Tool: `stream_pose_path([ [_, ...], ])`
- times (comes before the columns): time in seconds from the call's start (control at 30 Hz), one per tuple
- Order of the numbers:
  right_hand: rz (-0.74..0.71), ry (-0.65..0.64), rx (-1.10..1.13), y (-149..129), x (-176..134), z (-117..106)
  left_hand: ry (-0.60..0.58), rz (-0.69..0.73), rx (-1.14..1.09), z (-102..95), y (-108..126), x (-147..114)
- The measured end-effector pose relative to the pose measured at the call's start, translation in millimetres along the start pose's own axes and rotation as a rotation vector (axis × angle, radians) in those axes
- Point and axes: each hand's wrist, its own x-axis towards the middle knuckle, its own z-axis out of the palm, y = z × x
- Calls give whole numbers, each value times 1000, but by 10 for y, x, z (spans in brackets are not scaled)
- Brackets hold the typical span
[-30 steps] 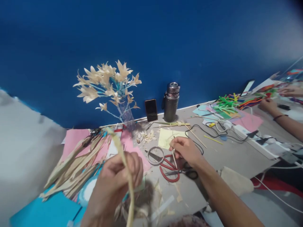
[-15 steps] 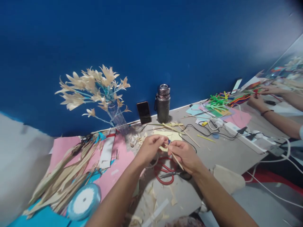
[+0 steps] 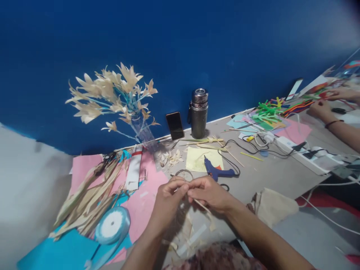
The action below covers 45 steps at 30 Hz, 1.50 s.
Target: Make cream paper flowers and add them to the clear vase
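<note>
My right hand point(image 3: 209, 192) is closed on a thin pale stick point(image 3: 203, 207), whose lower end slants out below the fingers. Thumb to thumb with it, my left hand point(image 3: 172, 193) is pinched shut; whatever lies between its fingertips is hidden. Just beyond the hands, a blue hot glue gun point(image 3: 218, 170) rests on its side, its nozzle over a sheet of yellow paper point(image 3: 194, 159). Part of a ring-shaped thing point(image 3: 184, 171) and a black scissor handle point(image 3: 225, 186) show past my fingers.
Cream petal flowers point(image 3: 109, 90) stand in a clear vase point(image 3: 143, 131). Behind are a phone point(image 3: 174, 125) and a metal flask point(image 3: 199, 116). Dried husks point(image 3: 84, 202) and a ribbon roll point(image 3: 112, 227) lie left; a power strip point(image 3: 302, 157) and a co-worker's hands point(image 3: 323, 110) are right.
Both hands have drawn back toward me, away from the yellow paper, still together with the stick in the right. The glue gun has come into full view. The camera view has shifted somewhat.
</note>
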Motion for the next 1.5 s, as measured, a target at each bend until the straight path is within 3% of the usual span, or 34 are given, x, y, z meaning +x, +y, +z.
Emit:
stream_pose_path([
  [0.17, 3, -22, -133, -41, -2, 55, 67, -188, -384, -56, -41, 65],
  [0.33, 46, 68, -272, -76, 6, 89, 53, -219, -557, -82, -26, 70],
  [0.5, 20, 133, -349, -32, 4, 106, 72, -197, -606, -87, -71, 35],
  [0.77, -76, -7, -461, -98, -62, 134, 42, -172, -649, -197, -43, 69],
  [0.87, -47, -9, -447, -79, -85, 114, 97, -160, -639, -270, -32, 84],
  [1.1, 17, 103, -531, -74, -132, 134, 191, -94, -582, -325, 18, 75],
  [1.4, -77, 228, -692, -55, -168, 88, 173, -55, -752, -284, 70, 43],
  [1.5, -169, 275, -721, -93, -196, 84, 211, -51, -804, -294, 37, 62],
])
